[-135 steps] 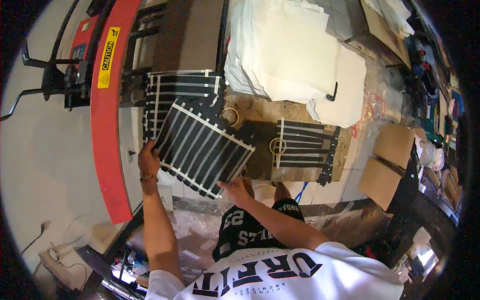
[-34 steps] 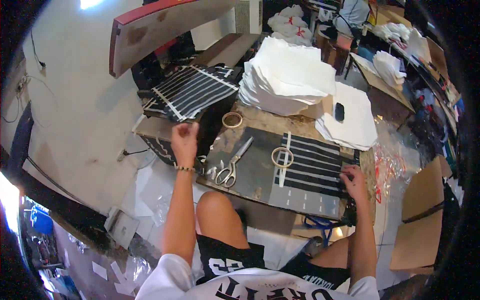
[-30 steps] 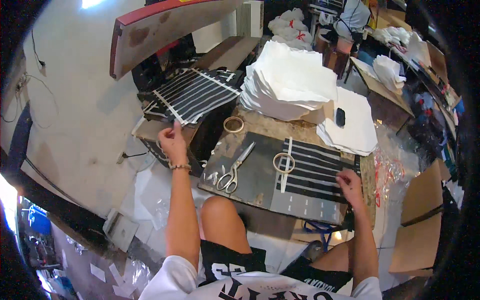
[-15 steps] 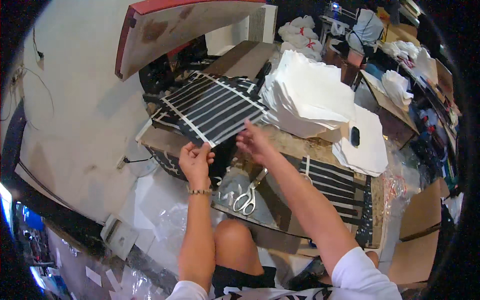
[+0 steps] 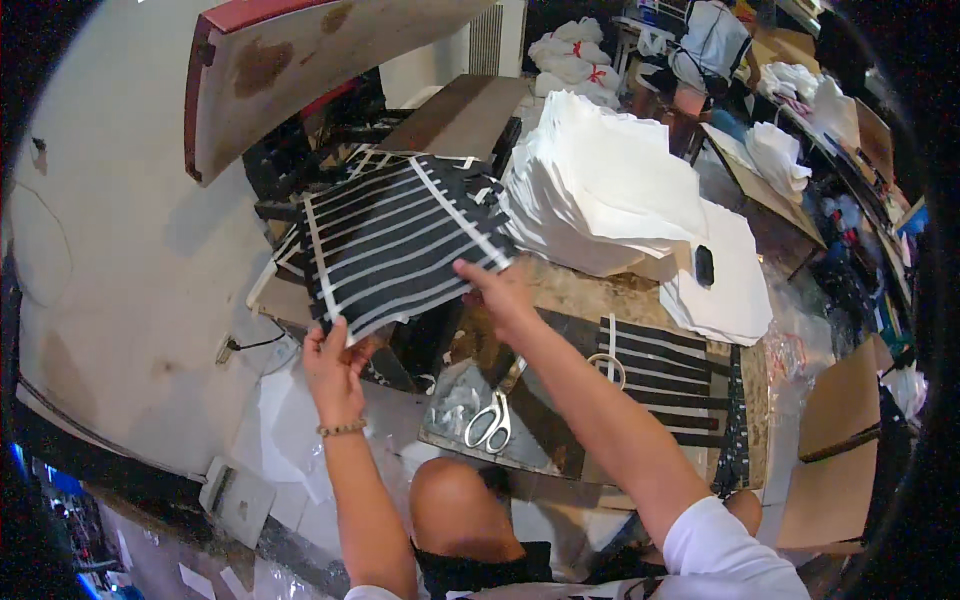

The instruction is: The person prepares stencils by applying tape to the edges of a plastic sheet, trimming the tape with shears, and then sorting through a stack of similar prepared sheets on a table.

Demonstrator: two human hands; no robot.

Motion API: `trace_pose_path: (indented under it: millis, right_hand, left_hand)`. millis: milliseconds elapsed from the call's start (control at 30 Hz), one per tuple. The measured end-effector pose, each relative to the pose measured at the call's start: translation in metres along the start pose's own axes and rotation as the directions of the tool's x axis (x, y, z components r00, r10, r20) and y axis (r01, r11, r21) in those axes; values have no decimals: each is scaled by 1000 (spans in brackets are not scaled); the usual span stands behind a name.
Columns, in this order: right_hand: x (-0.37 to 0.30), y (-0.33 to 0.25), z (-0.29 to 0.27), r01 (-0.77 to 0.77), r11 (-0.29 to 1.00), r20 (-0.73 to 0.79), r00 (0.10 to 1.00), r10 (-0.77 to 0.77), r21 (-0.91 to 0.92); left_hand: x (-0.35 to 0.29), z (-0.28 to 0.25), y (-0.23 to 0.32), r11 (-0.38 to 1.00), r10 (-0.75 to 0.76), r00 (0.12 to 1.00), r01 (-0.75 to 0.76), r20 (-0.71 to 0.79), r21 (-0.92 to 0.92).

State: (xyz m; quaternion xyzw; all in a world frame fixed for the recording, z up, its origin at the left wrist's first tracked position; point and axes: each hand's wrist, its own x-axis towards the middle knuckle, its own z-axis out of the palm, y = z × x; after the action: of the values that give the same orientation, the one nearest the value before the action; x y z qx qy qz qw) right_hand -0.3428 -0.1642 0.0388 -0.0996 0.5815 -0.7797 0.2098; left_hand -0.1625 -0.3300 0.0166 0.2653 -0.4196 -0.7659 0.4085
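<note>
A black sheet with pale stripes (image 5: 395, 245), crossed by white tape-like bands, hangs tilted in front of me between both hands. My left hand (image 5: 335, 375), with a beaded bracelet at the wrist, pinches its near-left corner. Its near-right edge is gripped by my right hand (image 5: 500, 297), thumb on top and the other fingers mostly hidden. Below my right wrist, metal scissors (image 5: 490, 425) lie on the dark board. Beside my right forearm are a ring-shaped roll of tape (image 5: 607, 370) and a second set of black strips (image 5: 665, 380).
A raised press-like lid with red edging (image 5: 320, 65) overhangs the far left. Tall stacked white sheets (image 5: 625, 185) stand at the right, with a black oblong object (image 5: 704, 266) on lower sheets. Cardboard (image 5: 835, 430) leans far right. A cable (image 5: 255, 343) runs to the wall.
The striped sheet has come left and nearer, with its near-left corner lowered. My left hand moved left and down with it. My right hand shifted slightly down and closed on the sheet's edge.
</note>
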Motion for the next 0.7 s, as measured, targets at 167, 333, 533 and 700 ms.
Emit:
trace_pose_path:
  millis: [167,333,533,700]
  right_hand:
    - [7,0,-20,-9,984,-46,999,17,180]
    - [6,-9,-26,-108,974,125,989,84,200]
    - [-52,-1,6,-130,988,243,964,106,82]
    - [-72,5,8,-219,974,259,945,199,51]
  left_hand:
    - [-7,-10,17,999,30,999,-28,-39,39]
    - [1,-36,5,898,-1,1000,13,26,-440]
    - [-41,-3,-12,944,-55,994,83,95,-320]
    - [-46,0,-7,999,20,999,-19,44,-30]
